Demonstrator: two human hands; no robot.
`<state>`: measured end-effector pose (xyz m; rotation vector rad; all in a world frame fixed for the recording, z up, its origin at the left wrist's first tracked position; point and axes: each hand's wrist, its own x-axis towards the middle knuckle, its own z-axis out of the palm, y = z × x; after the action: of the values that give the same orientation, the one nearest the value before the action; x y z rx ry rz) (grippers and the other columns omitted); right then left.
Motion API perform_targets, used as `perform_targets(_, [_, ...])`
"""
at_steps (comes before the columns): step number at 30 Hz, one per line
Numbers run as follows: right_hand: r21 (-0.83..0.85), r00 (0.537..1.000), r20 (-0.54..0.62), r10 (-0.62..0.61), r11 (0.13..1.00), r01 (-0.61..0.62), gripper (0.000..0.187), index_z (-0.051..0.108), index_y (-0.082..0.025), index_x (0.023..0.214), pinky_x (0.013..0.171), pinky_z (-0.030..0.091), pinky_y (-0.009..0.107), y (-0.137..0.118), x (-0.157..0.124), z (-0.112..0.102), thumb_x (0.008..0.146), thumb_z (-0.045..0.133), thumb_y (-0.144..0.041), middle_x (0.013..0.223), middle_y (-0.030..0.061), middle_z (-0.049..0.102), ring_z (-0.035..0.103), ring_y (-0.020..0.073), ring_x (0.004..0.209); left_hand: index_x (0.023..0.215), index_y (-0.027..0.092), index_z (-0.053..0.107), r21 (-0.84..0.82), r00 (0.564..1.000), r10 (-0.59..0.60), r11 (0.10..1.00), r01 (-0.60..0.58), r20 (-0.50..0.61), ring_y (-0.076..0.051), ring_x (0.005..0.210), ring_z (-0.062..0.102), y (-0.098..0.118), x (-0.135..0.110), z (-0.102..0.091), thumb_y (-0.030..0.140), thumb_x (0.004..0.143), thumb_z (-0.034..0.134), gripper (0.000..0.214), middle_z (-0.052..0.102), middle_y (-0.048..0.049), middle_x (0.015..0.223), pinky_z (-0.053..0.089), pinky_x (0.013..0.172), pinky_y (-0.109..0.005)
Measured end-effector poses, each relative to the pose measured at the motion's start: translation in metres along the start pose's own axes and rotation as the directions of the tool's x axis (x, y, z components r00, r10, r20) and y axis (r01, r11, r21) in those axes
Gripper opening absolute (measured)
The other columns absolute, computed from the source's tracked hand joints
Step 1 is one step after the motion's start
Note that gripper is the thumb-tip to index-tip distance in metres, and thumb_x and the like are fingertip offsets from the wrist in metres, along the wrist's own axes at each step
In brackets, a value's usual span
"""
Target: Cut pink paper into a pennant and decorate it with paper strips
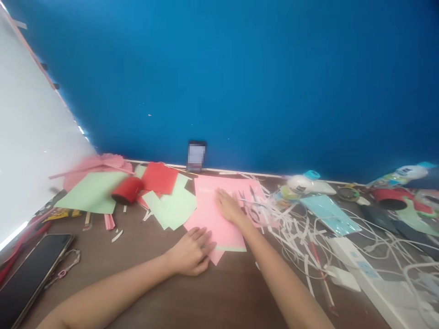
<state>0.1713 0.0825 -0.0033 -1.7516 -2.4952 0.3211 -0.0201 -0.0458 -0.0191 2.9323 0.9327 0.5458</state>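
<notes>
Pink paper sheets (pixel 219 230) lie stacked on the dark table in front of me, with a thin green edge at the near side. My right hand (pixel 227 205) rests flat on the upper part of the pink stack, fingers stretched out. At the lower left edge of the stack lies my left hand (pixel 192 251), palm down with its fingers extended, the tips touching the paper. Scissors (pixel 253 212) lie just right of my right hand on another pink sheet (pixel 206 183). Neither hand grips anything that I can see.
Green sheets (pixel 176 208), a red square (pixel 160 178) and a red cylinder (pixel 126 190) lie left. A phone (pixel 32 274) is at the near left; another phone (pixel 196 155) leans against the blue wall. White paper strips, cables, a power strip (pixel 356 260) and a glue bottle (pixel 302 183) crowd the right.
</notes>
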Motion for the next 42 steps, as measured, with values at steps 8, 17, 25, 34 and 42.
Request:
perform_targets(8, [0.035, 0.999, 0.031, -0.015, 0.999, 0.014, 0.049, 0.034, -0.025, 0.133, 0.104, 0.004, 0.053, -0.001, 0.001, -0.003, 0.091, 0.016, -0.041, 0.144, 0.0063, 0.023, 0.019, 0.0231, 0.132, 0.109, 0.014, 0.052, -0.066, 0.99, -0.098, 0.994, 0.092, -0.099, -0.027, 0.117, 0.042, 0.0, 0.001, 0.007, 0.023, 0.077, 0.044, 0.035, 0.052, -0.0131, 0.12, 0.038, 0.093, -0.041])
perform_targets(17, [0.308, 0.963, -0.267, 0.032, 0.95, 0.054, 0.047, 0.052, -0.016, 0.119, 0.105, 0.019, 0.043, 0.022, -0.011, -0.008, 0.09, 0.02, -0.035, 0.127, 0.0085, 0.051, 0.04, 0.0195, 0.121, 0.092, 0.019, 0.059, -0.019, 0.85, -0.42, 0.899, 0.438, -0.318, -0.024, 0.093, 0.051, -0.028, 0.019, -0.018, 0.017, 0.076, 0.044, 0.022, 0.061, -0.0074, 0.1, 0.041, 0.08, -0.044])
perform_targets(25, [0.112, 0.972, -0.218, -0.084, 0.988, 0.11, 0.048, 0.045, -0.016, 0.124, 0.105, 0.009, 0.047, 0.004, -0.005, 0.012, 0.079, 0.029, -0.009, 0.13, 0.0085, 0.047, 0.034, 0.0187, 0.125, 0.118, 0.006, 0.045, 0.061, 0.854, -0.513, 0.853, 0.519, -0.083, -0.027, 0.119, 0.04, -0.056, 0.112, 0.022, 0.015, 0.076, 0.039, 0.043, 0.049, -0.0176, 0.125, 0.031, 0.098, -0.044])
perform_targets(34, [-0.011, 0.956, -0.289, -0.057, 0.998, 0.056, 0.041, 0.048, -0.015, 0.121, 0.105, -0.001, 0.05, 0.015, -0.015, 0.008, 0.087, 0.028, -0.025, 0.128, 0.0111, 0.049, 0.039, 0.0218, 0.122, 0.124, 0.005, 0.038, 0.077, 0.818, -0.557, 0.818, 0.57, -0.144, -0.028, 0.12, 0.041, -0.065, 0.102, 0.044, 0.028, 0.083, 0.034, 0.048, 0.047, -0.0189, 0.126, 0.025, 0.101, -0.049])
perform_targets(42, [-0.14, 0.933, -0.358, 0.035, 0.986, -0.09, 0.041, 0.053, -0.016, 0.118, 0.102, -0.003, 0.057, 0.029, -0.024, 0.005, 0.086, 0.029, -0.025, 0.126, 0.0104, 0.051, 0.035, 0.0289, 0.124, 0.124, 0.007, 0.037, 0.112, 0.828, -0.545, 0.822, 0.558, -0.13, -0.03, 0.122, 0.036, -0.067, 0.097, 0.04, 0.034, 0.083, 0.035, 0.05, 0.046, -0.0223, 0.125, 0.02, 0.1, -0.056])
